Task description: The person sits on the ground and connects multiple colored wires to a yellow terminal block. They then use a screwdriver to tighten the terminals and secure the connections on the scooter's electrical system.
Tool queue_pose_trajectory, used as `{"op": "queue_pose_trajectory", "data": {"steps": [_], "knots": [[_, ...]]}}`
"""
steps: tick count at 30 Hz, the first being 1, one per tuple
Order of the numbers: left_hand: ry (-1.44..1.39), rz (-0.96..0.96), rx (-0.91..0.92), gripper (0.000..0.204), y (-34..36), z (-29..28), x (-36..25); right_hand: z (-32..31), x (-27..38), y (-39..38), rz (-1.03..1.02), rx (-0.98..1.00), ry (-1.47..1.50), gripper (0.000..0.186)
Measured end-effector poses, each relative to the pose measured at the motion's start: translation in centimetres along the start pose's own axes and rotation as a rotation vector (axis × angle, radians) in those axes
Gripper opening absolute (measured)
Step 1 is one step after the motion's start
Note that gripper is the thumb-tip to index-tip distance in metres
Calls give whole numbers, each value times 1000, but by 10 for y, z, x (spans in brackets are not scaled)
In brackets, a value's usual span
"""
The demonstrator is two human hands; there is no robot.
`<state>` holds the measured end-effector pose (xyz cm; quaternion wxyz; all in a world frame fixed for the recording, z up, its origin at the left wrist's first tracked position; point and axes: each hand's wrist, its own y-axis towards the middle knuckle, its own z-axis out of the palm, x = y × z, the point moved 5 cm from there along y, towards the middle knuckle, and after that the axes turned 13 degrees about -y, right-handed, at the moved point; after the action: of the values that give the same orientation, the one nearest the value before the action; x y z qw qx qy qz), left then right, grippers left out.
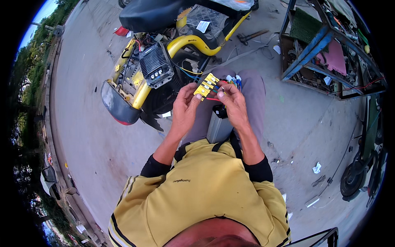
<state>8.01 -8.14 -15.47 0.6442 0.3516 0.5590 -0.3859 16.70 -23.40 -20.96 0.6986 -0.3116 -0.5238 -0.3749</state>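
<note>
My left hand (185, 106) grips a yellow terminal block (205, 87) with several metal screws along it, held up above my lap. Close to its right side, my right hand (233, 105) pinches what looks like a thin wire end; the fingertips partly hide it. A red wire (212, 99) runs between the two hands. On my lap lies a grey finned metal box (218, 125), a motor controller by its look, with a bundle of coloured wires and white connectors (233, 79) beyond my right hand.
Ahead to the left stands a yellow and black scooter (193, 43) with its rear uncovered and a black finned unit (155, 64) mounted on it. A hammer (252, 36) lies on the ground. At right are a blue metal rack (306, 51) of tools and another scooter's wheel (353, 180).
</note>
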Motion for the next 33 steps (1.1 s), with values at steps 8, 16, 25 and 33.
{"op": "queue_pose_trajectory", "data": {"steps": [8,16,25,33], "knots": [[-217,-222,5,35,12,5,19,-10,13,-9,-302,-112,-295,27],[-300,-274,-16,30,12,6,23,-7,22,-14,-273,-228,-597,15],[-313,-262,-5,28,13,6,22,6,22,-5,-259,-315,-508,11],[-256,-226,21,26,14,3,20,8,35,-3,-368,-254,-720,13]]}}
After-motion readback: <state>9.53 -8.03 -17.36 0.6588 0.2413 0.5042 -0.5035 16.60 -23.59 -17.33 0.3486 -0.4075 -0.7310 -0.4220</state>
